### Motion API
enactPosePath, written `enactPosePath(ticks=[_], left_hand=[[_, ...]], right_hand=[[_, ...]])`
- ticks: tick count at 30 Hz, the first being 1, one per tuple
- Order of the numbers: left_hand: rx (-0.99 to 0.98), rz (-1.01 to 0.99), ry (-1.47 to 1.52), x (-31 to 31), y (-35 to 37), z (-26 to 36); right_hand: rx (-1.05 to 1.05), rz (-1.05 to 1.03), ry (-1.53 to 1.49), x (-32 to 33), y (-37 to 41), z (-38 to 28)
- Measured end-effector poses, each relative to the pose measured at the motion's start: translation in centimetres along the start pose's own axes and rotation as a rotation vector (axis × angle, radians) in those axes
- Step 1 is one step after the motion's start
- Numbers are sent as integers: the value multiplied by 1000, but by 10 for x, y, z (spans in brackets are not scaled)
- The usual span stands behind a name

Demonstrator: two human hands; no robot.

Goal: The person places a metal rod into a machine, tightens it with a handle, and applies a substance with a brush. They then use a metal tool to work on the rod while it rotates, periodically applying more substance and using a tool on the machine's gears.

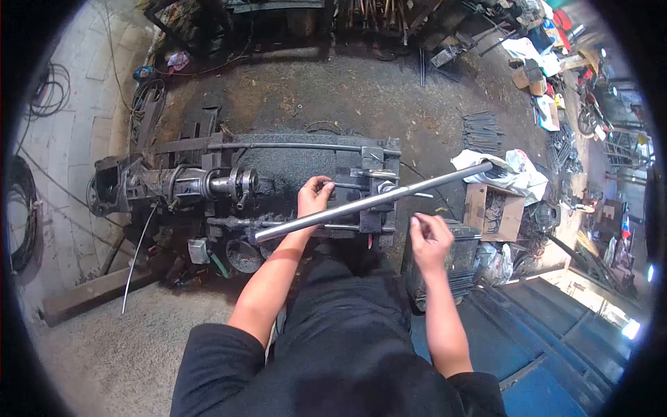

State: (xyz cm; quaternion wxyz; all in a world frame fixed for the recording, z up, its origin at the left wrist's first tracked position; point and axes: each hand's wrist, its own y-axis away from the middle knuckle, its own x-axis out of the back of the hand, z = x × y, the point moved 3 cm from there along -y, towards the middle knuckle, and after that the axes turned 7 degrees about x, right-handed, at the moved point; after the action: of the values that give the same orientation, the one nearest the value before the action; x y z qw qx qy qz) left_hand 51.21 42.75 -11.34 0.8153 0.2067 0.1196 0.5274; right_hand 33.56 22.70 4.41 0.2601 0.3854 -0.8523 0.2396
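Observation:
My left hand (315,199) is closed at the machine, its fingers pinched on the near end of a thin dark rod (347,185). That rod runs right into a metal clamp block (379,186). A long shiny steel bar (333,213) lies slantwise over the machine and crosses above my left wrist. My right hand (432,242) is held up below the bar's right half, fingers bent and thumb close to the index finger. Whether anything small sits between those fingertips cannot be made out. A thin light rod end (422,195) sticks out just above them.
The machine's greasy spindle (233,184) is on the left. To the right are a cardboard box (495,212) of metal parts, a white sack (511,177) and stacked dark metal pieces (482,132). A blue metal sheet (542,347) lies lower right, a beam (97,293) lower left.

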Motion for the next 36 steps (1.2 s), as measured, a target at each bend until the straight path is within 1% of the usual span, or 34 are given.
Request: enactPosePath(ticks=[1,2,3,4,5,6,8,9,11,13,15,16,18,19,20,21,22,23,24,25,27,28,29,31,32,33,34,35,36], left_hand=[[-4,10,7,4,-2,-6],[42,19,109,6,-4,-13],[87,28,212,7,-5,-20],[152,24,466,5,-4,-27],[145,29,470,8,-2,-29],[180,103,558,11,0,-32],[238,227,706,18,3,-35],[231,228,713,20,3,-36],[213,160,807,21,5,-40],[208,153,831,17,3,-45],[199,60,999,11,1,-49],[182,35,1047,9,0,-50],[151,42,1044,7,3,-49],[126,55,1030,6,3,-46],[190,99,972,6,5,-46],[183,98,972,7,3,-48],[223,85,946,9,1,-51],[265,72,919,8,0,-54],[235,98,946,6,1,-52],[236,95,946,5,-1,-52],[277,53,1055,3,-1,-49],[275,103,1052,2,1,-48],[344,135,1049,2,3,-47],[293,106,1057,2,1,-55],[255,75,1067,2,1,-58],[259,65,1062,1,4,-54],[274,130,1040,0,9,-48],[284,194,1021,-1,11,-43],[296,192,1048,-1,9,-47]], right_hand=[[138,14,84,12,-7,-13],[390,30,212,18,-23,-29],[542,43,323,21,-42,-51],[619,-64,442,23,-61,-70],[692,-169,563,20,-74,-82],[700,-166,563,17,-83,-76],[741,-442,486,11,-96,-53],[750,-441,489,13,-101,-55],[745,-592,485,11,-106,-57],[804,-572,474,9,-106,-58],[739,-607,548,8,-103,-57],[749,-614,546,7,-100,-58],[720,-529,554,8,-95,-59],[726,-527,552,7,-91,-60],[752,-467,547,7,-89,-62],[775,-406,542,8,-88,-64],[778,-402,543,8,-88,-65],[826,-391,533,8,-89,-66],[873,-381,525,8,-90,-67],[871,-380,527,8,-92,-66],[755,-593,631,4,-97,-58],[800,-571,646,3,-97,-57],[790,-570,649,2,-92,-53],[680,-446,725,-1,-79,-46],[548,-357,787,-4,-63,-46],[350,-312,833,-7,-46,-58],[35,-318,786,-8,-35,-83],[-136,-386,504,-7,-25,-89],[-575,-792,-137,-6,-12,-110]])
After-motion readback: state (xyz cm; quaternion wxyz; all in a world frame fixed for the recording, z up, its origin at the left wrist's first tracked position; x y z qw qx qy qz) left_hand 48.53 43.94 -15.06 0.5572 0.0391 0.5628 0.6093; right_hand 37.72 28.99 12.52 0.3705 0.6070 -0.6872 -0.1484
